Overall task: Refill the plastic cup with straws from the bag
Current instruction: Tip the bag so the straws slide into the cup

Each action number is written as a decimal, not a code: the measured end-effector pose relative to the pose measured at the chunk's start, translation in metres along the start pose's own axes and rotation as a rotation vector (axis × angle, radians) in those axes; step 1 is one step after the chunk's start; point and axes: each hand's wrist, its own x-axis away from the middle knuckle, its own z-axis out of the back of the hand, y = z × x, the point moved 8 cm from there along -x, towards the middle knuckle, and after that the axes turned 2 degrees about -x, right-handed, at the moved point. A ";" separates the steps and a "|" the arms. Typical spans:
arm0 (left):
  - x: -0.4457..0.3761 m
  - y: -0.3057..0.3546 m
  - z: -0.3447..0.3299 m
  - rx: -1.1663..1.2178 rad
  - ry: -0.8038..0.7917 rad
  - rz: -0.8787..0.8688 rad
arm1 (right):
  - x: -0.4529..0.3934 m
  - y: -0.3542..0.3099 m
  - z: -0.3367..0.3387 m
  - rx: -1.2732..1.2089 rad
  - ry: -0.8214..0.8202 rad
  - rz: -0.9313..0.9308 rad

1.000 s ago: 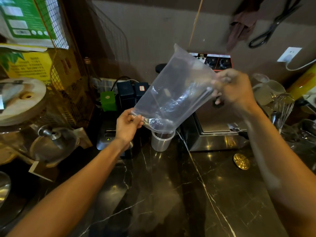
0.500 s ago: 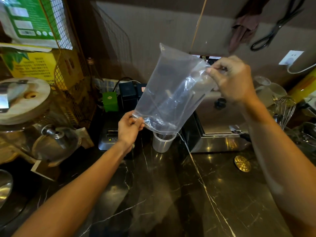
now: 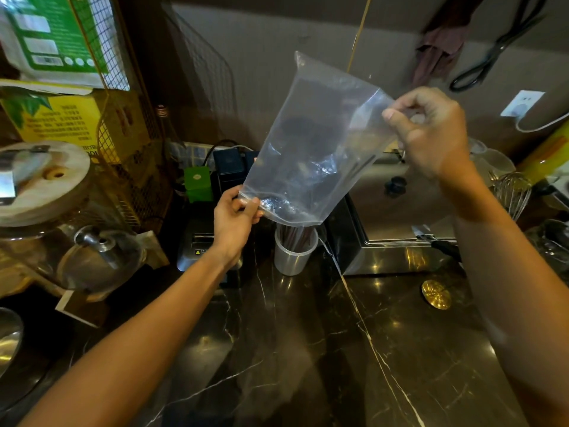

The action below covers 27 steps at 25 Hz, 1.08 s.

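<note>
A clear plastic bag hangs upside down over a translucent plastic cup on the dark marble counter. My left hand pinches the bag's lower left corner at its mouth. My right hand grips the raised upper right corner. Dark straws stand in the cup, just under the bag's mouth. A few thin straws still show inside the bag near its right edge.
A steel appliance stands right of the cup, a black receipt printer to its left. A glass jar with a wooden lid, a whisk, a gold disc and a wire rack surround the space.
My right hand has lifted the bag's top corner up and leftward, tipping the bag steeper over the cup. My left hand stays at the bag's mouth.
</note>
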 end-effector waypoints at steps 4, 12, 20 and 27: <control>0.000 -0.003 -0.001 0.052 0.012 0.038 | 0.003 -0.011 -0.006 -0.115 -0.081 -0.020; 0.001 -0.005 0.000 0.148 -0.009 0.113 | 0.012 0.010 -0.019 -0.425 -0.105 -0.247; -0.009 0.020 -0.003 0.159 -0.004 0.038 | -0.003 -0.012 -0.001 -0.401 -0.003 -0.149; -0.002 0.027 0.002 0.141 0.016 0.014 | -0.006 -0.023 0.001 -0.407 -0.030 -0.135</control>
